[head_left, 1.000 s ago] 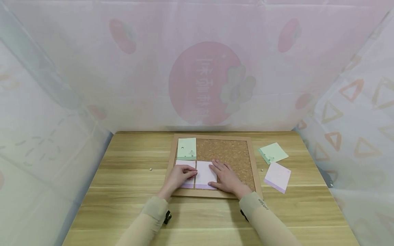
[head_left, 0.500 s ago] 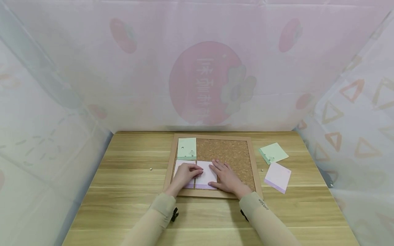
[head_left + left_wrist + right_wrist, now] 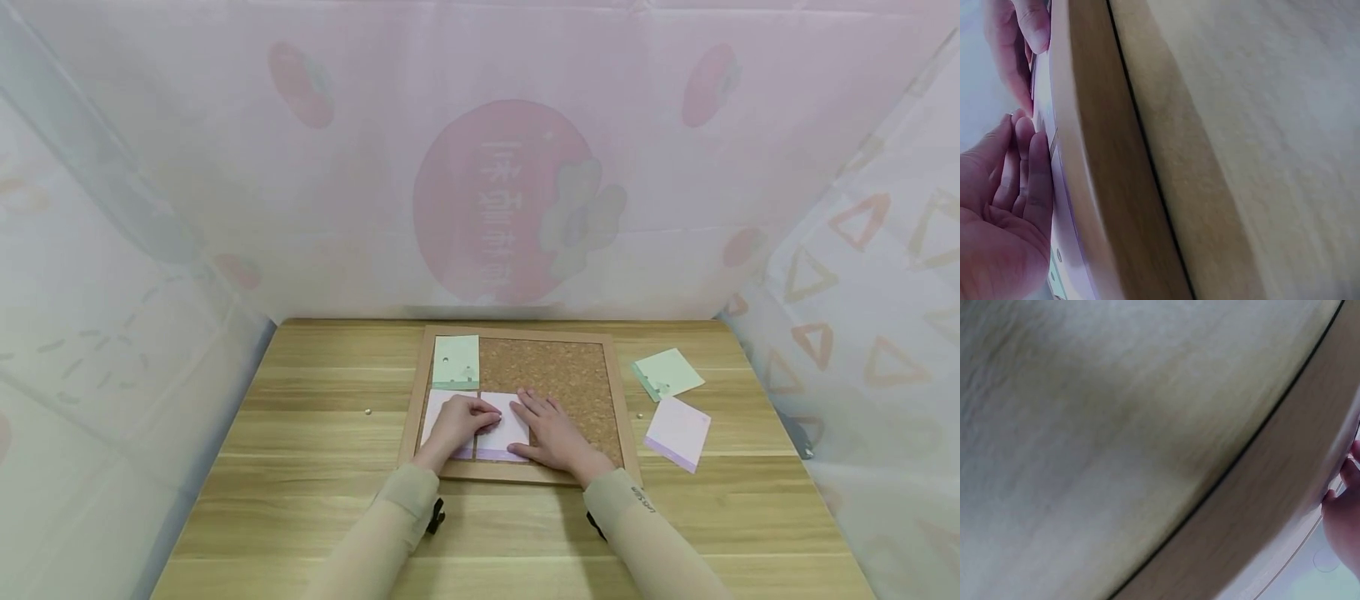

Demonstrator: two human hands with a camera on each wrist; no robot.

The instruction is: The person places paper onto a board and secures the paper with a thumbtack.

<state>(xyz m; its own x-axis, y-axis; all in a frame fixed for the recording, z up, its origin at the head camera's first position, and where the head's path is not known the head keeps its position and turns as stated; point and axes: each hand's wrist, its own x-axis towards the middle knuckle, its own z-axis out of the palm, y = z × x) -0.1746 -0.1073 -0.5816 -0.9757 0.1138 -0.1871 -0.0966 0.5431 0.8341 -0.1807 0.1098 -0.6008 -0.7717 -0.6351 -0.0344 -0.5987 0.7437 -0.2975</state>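
Observation:
My left hand [image 3: 463, 425] reaches over the left purple-edged note and pinches a small, pale thumbtack [image 3: 500, 417], mostly hidden by the fingertips, at the middle of a second purple-edged note [image 3: 491, 446]. That note lies on a wood-framed corkboard [image 3: 570, 367]. With fingers spread, my right hand [image 3: 555, 433] rests on the note's right edge and the cork. Partly covered by the left hand is the left purple-edged note [image 3: 442, 402]. In the left wrist view, the left fingers [image 3: 1038, 181] touch the paper near the other hand.
A green-edged note [image 3: 456, 358] lies at the board's upper left. Right of the board, another green-edged note [image 3: 670, 372] and a purple-edged note [image 3: 678, 429] lie on the wooden table [image 3: 300, 492]. Single tacks sit on the table, a left tack [image 3: 367, 412] and a right tack [image 3: 640, 416].
My left hand has moved right, from the gap between the two purple-edged notes to the middle of the right one, still pinching the thumbtack. The right hand has stayed put.

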